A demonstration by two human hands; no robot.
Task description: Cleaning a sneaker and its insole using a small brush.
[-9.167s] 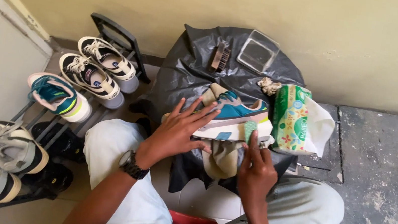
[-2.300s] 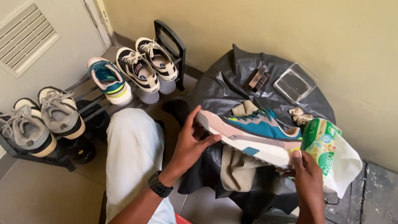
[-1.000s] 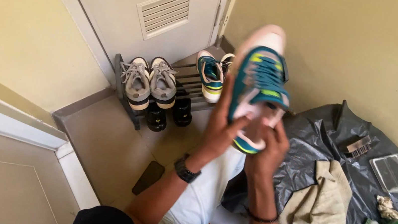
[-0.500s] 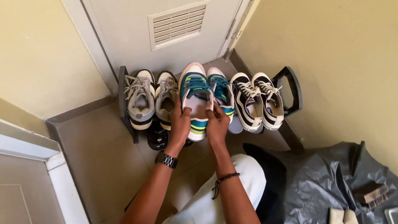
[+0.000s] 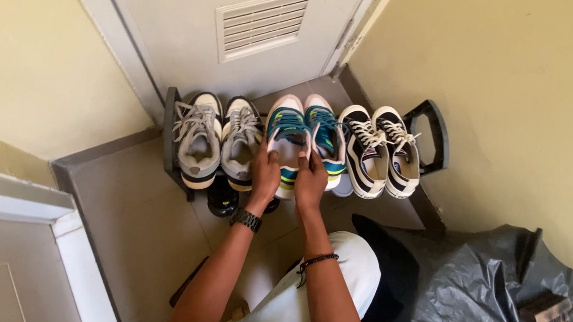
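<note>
Head view: both hands clamp teal sneaker (toe toward door), lengthwise away.

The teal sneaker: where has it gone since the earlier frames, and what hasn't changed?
The teal sneaker went from over the grey plastic sheet, up, and onto the shoe rack beside its mate. Left hand and right hand still grip its heel. The grey sneakers and black-and-white sneakers kept their places.

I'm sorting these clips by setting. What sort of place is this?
Probably a home entryway or hallway corner: a shoe rack of sneakers stands against a vented door, and both hands rest on a teal sneaker.
</note>
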